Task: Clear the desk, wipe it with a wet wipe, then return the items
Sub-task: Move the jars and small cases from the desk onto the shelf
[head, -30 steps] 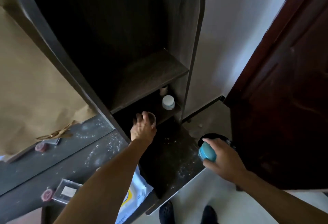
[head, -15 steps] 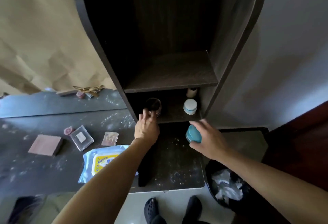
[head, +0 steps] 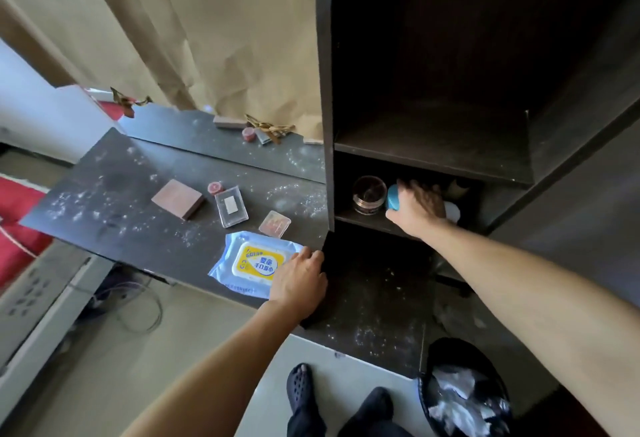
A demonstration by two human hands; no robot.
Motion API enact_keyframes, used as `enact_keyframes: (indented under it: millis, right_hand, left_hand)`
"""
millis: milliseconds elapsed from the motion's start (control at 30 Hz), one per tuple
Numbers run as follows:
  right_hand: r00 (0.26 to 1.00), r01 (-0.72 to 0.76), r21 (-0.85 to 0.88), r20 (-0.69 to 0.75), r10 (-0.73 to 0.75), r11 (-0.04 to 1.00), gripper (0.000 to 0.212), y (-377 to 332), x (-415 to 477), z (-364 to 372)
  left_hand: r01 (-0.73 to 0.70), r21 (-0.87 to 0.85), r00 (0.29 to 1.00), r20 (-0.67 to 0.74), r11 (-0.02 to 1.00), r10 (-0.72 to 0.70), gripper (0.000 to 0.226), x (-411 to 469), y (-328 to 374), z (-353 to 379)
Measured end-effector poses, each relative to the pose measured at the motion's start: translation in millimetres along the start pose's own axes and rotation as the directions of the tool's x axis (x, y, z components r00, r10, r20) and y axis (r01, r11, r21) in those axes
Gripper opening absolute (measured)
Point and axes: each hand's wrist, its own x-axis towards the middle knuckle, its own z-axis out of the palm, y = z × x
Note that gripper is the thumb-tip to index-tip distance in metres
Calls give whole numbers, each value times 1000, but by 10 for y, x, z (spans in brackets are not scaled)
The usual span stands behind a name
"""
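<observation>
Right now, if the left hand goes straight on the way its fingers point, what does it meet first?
Probably the blue-and-yellow wet wipe pack: the left hand points up-left, fingertips already at its right edge.

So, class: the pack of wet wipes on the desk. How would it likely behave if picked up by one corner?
The pack of wet wipes looks like soft plastic film, so it would probably sag rather than stay flat. Its glossy wrapper may be slippery. It lies flat on the desk, so it is unlikely to roll.

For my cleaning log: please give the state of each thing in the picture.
blue jar: held on the low shelf by right hand
glass jar: upright, free
wet wipe pack: flat, lid shut, left hand beside it
desk: dusty
bin: holds crumpled waste
</observation>
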Motion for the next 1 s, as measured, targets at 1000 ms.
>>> enact_keyframes:
  millis: [1000]
  right_hand:
    - [942, 329, 340, -179, -283, 881, 16, -2383, -149, 639]
  left_hand:
    - [234, -72, 972, 3, 970, -235, 26, 482, -2758, -447]
